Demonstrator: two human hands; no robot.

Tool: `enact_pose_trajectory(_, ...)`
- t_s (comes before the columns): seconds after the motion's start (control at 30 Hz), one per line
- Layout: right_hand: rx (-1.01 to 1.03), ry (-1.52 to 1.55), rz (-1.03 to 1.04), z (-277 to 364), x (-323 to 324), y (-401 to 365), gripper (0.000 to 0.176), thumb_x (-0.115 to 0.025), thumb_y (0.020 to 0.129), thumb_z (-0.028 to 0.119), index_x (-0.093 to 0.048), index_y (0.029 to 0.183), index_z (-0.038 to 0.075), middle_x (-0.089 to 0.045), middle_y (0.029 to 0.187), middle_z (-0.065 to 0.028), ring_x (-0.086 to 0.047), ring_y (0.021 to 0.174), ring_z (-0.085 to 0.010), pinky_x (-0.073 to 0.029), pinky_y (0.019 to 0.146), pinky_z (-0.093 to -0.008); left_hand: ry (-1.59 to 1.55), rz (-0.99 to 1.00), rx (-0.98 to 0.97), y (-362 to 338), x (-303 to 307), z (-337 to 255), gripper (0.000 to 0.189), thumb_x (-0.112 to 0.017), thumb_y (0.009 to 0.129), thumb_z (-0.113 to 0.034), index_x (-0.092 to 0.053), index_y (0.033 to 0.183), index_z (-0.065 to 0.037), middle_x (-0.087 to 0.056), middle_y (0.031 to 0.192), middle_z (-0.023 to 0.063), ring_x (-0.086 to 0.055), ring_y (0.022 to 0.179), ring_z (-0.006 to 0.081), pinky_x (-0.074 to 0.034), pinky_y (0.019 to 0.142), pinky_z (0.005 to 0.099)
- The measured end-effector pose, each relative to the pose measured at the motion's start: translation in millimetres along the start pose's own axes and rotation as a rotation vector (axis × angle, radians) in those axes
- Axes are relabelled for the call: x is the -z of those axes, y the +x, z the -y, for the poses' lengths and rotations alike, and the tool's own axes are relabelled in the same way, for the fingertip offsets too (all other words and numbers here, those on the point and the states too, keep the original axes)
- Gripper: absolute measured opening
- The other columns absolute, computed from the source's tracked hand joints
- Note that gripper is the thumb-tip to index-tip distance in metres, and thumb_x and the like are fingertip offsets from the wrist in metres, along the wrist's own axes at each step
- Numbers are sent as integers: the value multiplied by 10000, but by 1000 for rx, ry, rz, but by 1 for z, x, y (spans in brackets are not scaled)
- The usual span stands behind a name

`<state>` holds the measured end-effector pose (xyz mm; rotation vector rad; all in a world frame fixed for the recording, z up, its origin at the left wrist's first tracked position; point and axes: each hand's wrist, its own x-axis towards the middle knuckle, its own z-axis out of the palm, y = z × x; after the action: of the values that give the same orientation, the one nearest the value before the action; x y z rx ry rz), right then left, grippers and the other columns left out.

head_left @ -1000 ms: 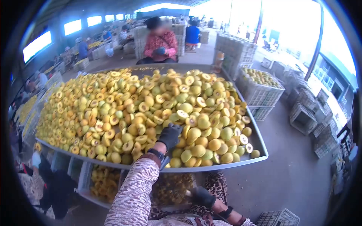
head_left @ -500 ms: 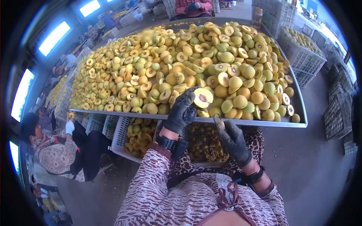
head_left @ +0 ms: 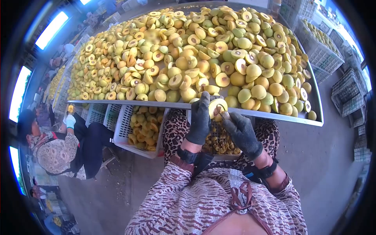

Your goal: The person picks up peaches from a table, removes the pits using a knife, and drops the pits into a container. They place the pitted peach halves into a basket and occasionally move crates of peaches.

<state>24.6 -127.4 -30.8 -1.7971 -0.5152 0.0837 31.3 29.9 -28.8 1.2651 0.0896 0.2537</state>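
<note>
My left hand [head_left: 200, 120], in a dark glove, is closed on a halved yellow peach [head_left: 216, 105], its cut face with a brown centre turned up. My right hand [head_left: 243, 134], gloved too, grips a small pitting tool [head_left: 225, 115] with a light-coloured handle. The tool's metal loop showed earlier; now its tip is at the peach's centre and cannot be made out. Both hands are just in front of the near edge of a metal table [head_left: 250, 112] heaped with peach halves [head_left: 184, 62].
Below the table edge, a white crate [head_left: 122, 133] holds peach halves; a container of brown scraps [head_left: 222, 144] sits between my knees. At the left a co-worker [head_left: 58, 152] sits with a gloved hand raised. Stacked crates [head_left: 321, 58] stand at the right.
My left hand has brought the peach half down and toward me, off the table's edge. The right hand's tool has come up against the fruit. The view has tilted down slightly.
</note>
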Motion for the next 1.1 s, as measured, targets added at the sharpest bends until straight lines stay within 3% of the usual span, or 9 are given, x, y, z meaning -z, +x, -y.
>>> enact_pose_trajectory(0.37, -320, 468, 146, -1, -1, -15, 260, -577, 978, 229, -593, 862, -4, -521, 701, 17, -456, 666, -57, -398, 563, -271, 79, -159, 1, -8, -16, 2, 610, -396, 1029, -427, -704, 850, 69, -701, 778, 110, -660, 745, 183, -526, 733, 294)
enact_pose_trajectory(0.4, -232, 466, 124, -3, -5, -14, 268, -575, 982, 244, -596, 880, -3, -535, 719, 15, -466, 677, -59, -405, 571, -270, 251, -46, -52, -9, -4, 0, 525, -379, 1046, -360, -670, 1026, 76, -704, 941, 126, -654, 868, 204, -506, 841, 307)
enact_pose_trajectory(0.47, 138, 70, 36, -55, -18, -16, 319, -554, 999, 295, -618, 969, -16, -603, 785, 7, -516, 744, -74, -452, 629, -288, 220, 86, -150, 23, 51, 93, 432, -421, 1012, -336, -651, 988, 30, -685, 892, 124, -644, 773, 210, -534, 720, 344)
enact_pose_trajectory(0.5, -308, 408, 206, -17, -7, -17, 338, -533, 1010, 316, -609, 1055, -11, -650, 898, -15, -575, 851, -96, -500, 748, -294, 200, 154, -197, 38, 76, 139, 386, -443, 995, -323, -641, 969, 7, -676, 868, 123, -639, 726, 212, -548, 659, 363)
enact_pose_trajectory(0.53, -69, 419, 63, -34, -23, -17, 373, -522, 1015, 331, -608, 1114, -19, -649, 934, -17, -565, 887, -102, -483, 818, -273, -19, 82, 12, 1, 12, 33, 440, -428, 1007, -372, -633, 937, 11, -656, 860, 107, -629, 742, 199, -546, 699, 353)
enact_pose_trajectory(0.57, -187, 501, 40, -20, -31, -18, 405, -501, 1022, 354, -600, 1143, -20, -647, 958, -27, -555, 901, -101, -474, 828, -270, 130, -191, 140, -18, -27, -15, 490, -399, 1022, -402, -629, 919, 19, -646, 846, 94, -622, 787, 192, -534, 733, 337)
enact_pose_trajectory(0.8, -90, 502, 181, -15, -3, -24, 427, -466, 1033, 369, -579, 1185, -14, -644, 1003, -44, -544, 945, -89, -480, 842, -282, 128, 17, -91, -16, -42, -9, 501, -435, 1019, -408, -605, 952, 59, -649, 916, 112, -618, 821, 202, -523, 777, 338)
enact_pose_trajectory(1.0, 71, 713, -75, -6, 0, -28, 369, -488, 1027, 336, -607, 1054, -12, -635, 922, -27, -547, 849, -75, -471, 728, -264, 105, 179, -123, -13, -61, -24, 503, -406, 1031, -445, -575, 987, 27, -628, 940, 115, -618, 883, 208, -512, 833, 326)
enact_pose_trajectory(1.1, 222, 387, -177, -8, 3, -25, 298, -512, 1013, 285, -589, 1072, 4, -616, 846, -100, -563, 790, -130, -480, 722, -304, -125, 33, -74, -20, -77, -23, 525, -416, 1017, -447, -569, 953, 51, -627, 894, 139, -620, 823, 234, -532, 784, 353)
